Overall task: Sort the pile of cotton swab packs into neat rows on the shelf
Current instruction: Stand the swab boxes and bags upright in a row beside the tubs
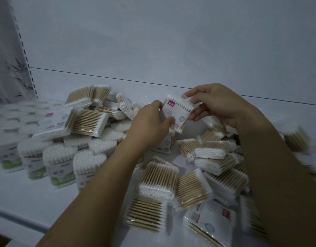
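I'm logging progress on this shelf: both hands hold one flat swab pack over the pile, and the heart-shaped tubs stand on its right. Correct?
Not quite. The head view shows the heart-shaped tubs on the left of the pile, not the right. The rest holds: the left hand and the right hand both hold one flat swab pack over it.

Left grip (150,120) and right grip (219,106) pinching one flat cotton swab pack (176,111) at frame centre, loose pile of packs (159,177) below and right, heart-shaped swab tubs (59,154) lower left, white shelf (29,202)
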Tool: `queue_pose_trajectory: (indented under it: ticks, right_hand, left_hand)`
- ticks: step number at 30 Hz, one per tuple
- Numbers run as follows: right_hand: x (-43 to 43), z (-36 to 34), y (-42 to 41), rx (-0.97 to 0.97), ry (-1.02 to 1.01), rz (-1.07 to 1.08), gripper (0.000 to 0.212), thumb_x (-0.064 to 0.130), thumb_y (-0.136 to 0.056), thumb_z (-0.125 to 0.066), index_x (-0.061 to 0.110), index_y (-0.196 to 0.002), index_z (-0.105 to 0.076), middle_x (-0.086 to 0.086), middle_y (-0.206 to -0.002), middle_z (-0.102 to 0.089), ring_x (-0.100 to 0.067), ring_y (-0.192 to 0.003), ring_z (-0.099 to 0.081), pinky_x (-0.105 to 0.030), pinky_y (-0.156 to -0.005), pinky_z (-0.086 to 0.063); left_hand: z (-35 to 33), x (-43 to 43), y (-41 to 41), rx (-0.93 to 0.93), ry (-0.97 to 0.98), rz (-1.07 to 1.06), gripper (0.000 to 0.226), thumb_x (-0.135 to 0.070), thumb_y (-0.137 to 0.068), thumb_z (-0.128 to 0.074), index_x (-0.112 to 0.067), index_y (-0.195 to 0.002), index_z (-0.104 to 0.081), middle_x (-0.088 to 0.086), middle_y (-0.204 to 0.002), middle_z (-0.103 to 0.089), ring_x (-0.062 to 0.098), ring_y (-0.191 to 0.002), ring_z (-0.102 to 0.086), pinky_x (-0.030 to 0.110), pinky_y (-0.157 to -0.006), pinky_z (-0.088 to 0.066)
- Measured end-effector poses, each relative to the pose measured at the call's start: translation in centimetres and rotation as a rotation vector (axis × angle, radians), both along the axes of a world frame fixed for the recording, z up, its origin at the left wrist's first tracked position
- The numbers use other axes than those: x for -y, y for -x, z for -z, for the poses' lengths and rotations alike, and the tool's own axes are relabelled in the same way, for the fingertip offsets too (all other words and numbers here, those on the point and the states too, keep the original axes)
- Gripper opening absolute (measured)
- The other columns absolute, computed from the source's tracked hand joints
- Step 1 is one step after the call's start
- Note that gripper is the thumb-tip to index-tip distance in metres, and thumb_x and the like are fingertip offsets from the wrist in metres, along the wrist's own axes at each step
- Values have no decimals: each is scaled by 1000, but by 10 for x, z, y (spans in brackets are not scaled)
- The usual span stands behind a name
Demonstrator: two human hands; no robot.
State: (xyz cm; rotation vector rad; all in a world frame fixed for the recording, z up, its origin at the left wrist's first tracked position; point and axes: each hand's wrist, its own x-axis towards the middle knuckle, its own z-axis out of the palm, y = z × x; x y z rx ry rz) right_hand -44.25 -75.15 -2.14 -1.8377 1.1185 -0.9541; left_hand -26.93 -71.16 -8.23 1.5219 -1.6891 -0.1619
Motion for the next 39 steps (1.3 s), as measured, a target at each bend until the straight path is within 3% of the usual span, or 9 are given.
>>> queue_pose_trajectory:
  ticks: [3,5,9,14,20,24,27,39]
  right_hand:
    - [-6,1,0,-166,101,-61,23,31,-90,-66,13,-104,-70,-8,-89,-74,-24,-69,-71,-34,-67,-58]
    - [-8,2,-2,-283,155,-86,24,26,-85,-73,14,-106,-69,-5,-86,-74,-20,-67,-71,-33,-67,-58]
    - [-6,7,-13,-420,159,-66,19,15,-86,-73,10,-102,-66,-9,-85,-73,-20,-66,-73,-33,-64,-60]
    - [0,23,-27,-590,168,-14,17,13,-83,-74,12,-96,-64,-8,-79,-72,-8,-54,-68,-17,-46,-50]
    - [3,41,-46,-686,131,-11,27,1,-81,-71,8,-103,-57,-14,-86,-70,-22,-58,-72,-35,-60,-61]
    - [7,53,-55,-855,313,46,19,13,-79,-74,11,-93,-62,-8,-85,-69,-24,-71,-69,-37,-65,-59]
    - [6,55,-56,-1000,480,110,20,27,-78,-74,20,-92,-63,0,-93,-64,-21,-84,-61,-30,-64,-43]
    - [1,47,-55,-1102,461,92,40,42,-76,-76,22,-107,-62,1,-103,-62,-20,-91,-55,-31,-68,-40]
  left_hand:
    - [-1,-6,-3,7,-21,4,30,-39,-89,-66,-17,-109,-61,3,-99,-67,20,-89,-63,35,-78,-53]
    - [-2,-10,-6,58,-67,16,33,-41,-88,-66,-18,-112,-62,1,-101,-67,19,-92,-63,37,-81,-53]
    - [-7,-16,-17,209,14,-74,52,-32,-92,-63,-23,-139,-45,5,-129,-56,24,-116,-53,42,-96,-47]
    - [-2,-18,-23,423,-26,-111,46,-27,-95,-57,-25,-139,-44,3,-134,-55,25,-120,-51,43,-97,-45]
    - [2,-15,-21,477,-26,-100,53,-27,-92,-61,-28,-141,-42,3,-135,-53,27,-123,-47,44,-98,-42]
    - [4,-13,-20,539,-76,-36,43,-26,-93,-59,-33,-135,-51,1,-135,-53,27,-126,-44,45,-103,-37]
    - [4,-12,-19,548,-85,-21,40,-26,-94,-58,-33,-133,-53,0,-135,-54,26,-127,-43,46,-106,-35]
    - [5,-12,-13,648,-168,-14,38,-28,-93,-54,-34,-131,-55,2,-131,-58,26,-123,-49,43,-104,-31]
